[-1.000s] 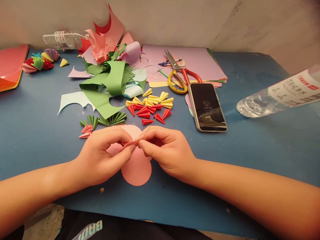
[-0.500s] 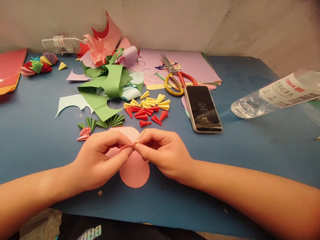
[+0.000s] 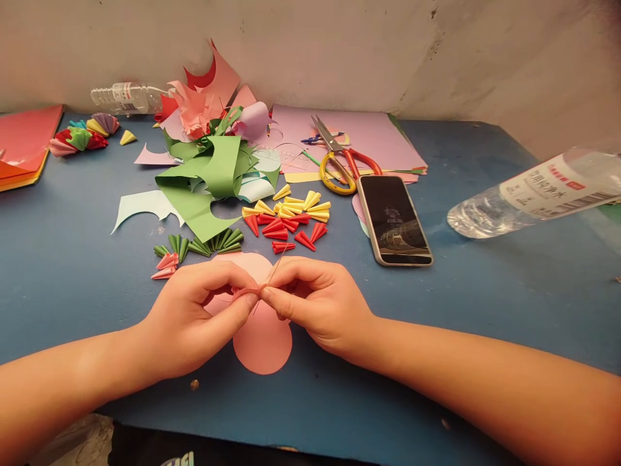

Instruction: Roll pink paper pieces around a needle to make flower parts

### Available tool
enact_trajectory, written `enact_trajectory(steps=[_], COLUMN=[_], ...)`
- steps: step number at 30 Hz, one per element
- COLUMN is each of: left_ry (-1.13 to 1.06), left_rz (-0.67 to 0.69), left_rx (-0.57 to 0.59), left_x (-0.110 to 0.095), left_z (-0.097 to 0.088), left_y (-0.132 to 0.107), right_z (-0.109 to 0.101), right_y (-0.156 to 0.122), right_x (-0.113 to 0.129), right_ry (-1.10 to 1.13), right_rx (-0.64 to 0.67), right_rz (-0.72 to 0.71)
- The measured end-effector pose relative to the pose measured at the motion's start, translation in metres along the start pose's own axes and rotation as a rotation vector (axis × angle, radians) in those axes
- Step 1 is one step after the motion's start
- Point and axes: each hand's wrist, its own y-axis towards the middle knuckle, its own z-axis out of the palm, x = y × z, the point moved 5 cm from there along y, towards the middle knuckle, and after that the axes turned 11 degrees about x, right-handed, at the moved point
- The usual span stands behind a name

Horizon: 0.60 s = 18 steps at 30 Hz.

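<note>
Pinched pink paper (image 3: 246, 292) extends roughly left to right.

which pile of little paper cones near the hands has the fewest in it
The pink cones, just beyond the left hand: only a few lie there, while the green, red and yellow piles each hold more.

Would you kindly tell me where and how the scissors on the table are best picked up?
I would grip the scissors by the yellow loop and red loop together, coming from above on the person's side: the loops face that way, while the blades point away. Mind the phone close by.
</note>
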Motion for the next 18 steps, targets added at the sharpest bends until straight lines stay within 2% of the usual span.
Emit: enact_trajectory(steps=[4, 13, 18], left_ry=[0.035, -0.018, -0.022], left_rz=[0.019, -0.067, -0.066], left_rx=[-0.008, 0.041, 0.043], left_x=[-0.0016, 0.0026, 0.0042], left_z=[0.0, 0.0018, 0.0041], left_y=[-0.0003, 0.0021, 0.0012], right_z=[-0.0001, -0.0007, 0.0012], right_y=[0.0009, -0.0004, 0.0005], right_x=[-0.0022, -0.0059, -0.0055], right_ry=[0.02, 0.073, 0.086], right_rx=[-0.004, -0.001, 0.0], right_rz=[0.019, 0.025, 0.052])
